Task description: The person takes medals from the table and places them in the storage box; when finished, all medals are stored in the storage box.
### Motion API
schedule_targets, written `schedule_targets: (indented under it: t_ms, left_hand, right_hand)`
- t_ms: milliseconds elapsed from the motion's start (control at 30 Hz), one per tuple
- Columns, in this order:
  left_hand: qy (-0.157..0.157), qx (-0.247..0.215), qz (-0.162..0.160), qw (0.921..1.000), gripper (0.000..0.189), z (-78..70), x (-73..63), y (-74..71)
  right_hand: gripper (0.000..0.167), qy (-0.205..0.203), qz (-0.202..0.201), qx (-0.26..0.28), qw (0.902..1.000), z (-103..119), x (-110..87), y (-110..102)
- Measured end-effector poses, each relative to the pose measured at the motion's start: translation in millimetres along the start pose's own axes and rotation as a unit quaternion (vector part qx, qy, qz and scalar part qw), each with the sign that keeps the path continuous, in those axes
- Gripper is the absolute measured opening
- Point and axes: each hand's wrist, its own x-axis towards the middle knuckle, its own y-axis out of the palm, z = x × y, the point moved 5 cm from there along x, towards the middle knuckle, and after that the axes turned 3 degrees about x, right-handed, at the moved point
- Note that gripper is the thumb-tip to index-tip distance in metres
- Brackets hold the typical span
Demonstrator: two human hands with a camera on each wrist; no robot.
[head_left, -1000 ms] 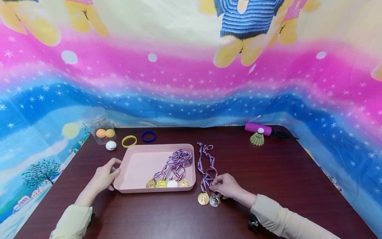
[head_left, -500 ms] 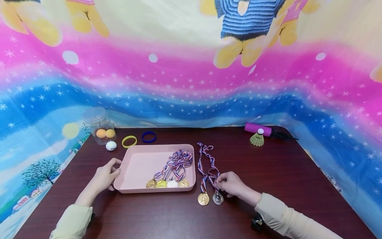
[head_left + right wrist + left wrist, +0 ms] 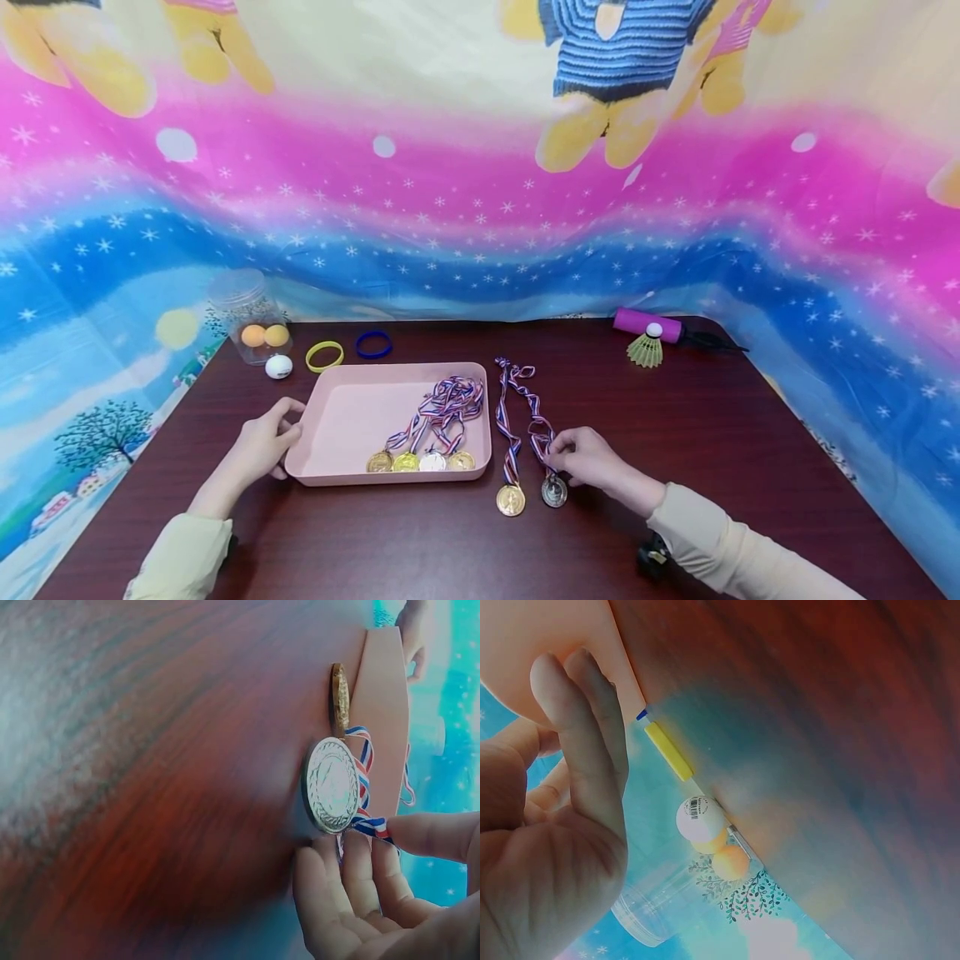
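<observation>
At the left side of a pink tray (image 3: 337,479), my left hand (image 3: 258,442) rests its fingers against the wall. Inside the tray lie several medals (image 3: 406,462) with tangled striped ribbons (image 3: 457,396). To its right, a gold medal (image 3: 511,500) lies flat on its ribbon (image 3: 504,417). Beside that one, my right hand (image 3: 588,458) pinches the ribbon of a silver medal (image 3: 554,491) just above its disc. In the right wrist view, the thumb and fingers hold the striped ribbon (image 3: 371,823) close to the silver disc (image 3: 332,785).
Behind the tray are a yellow wristband (image 3: 325,356), a blue wristband (image 3: 373,344), a white ball (image 3: 278,367) and a clear jar (image 3: 243,312) with orange balls. A shuttlecock (image 3: 647,348) and a purple cylinder (image 3: 637,323) lie at the back right of the table (image 3: 712,433).
My right hand has shifted slightly right, drawing the silver medal away from the gold one, so the gap between them is wider. My left hand and the tray have not moved.
</observation>
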Motion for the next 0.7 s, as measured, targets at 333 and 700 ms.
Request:
schedule_targets:
  t_ms: [333,700]
  left_hand:
    - [0.004,0.001,-0.004,1.0,0.031,-1.2,-0.7,-0.8]
    - [0.005,0.0,-0.006,1.0,0.03,-1.5,-1.2,-0.7]
  right_hand:
    - [0.008,-0.005,0.063,0.079,0.9949,-8,-1.3,1]
    - [0.013,0.007,0.093,0.081,0.9924,-15,-3.3,3]
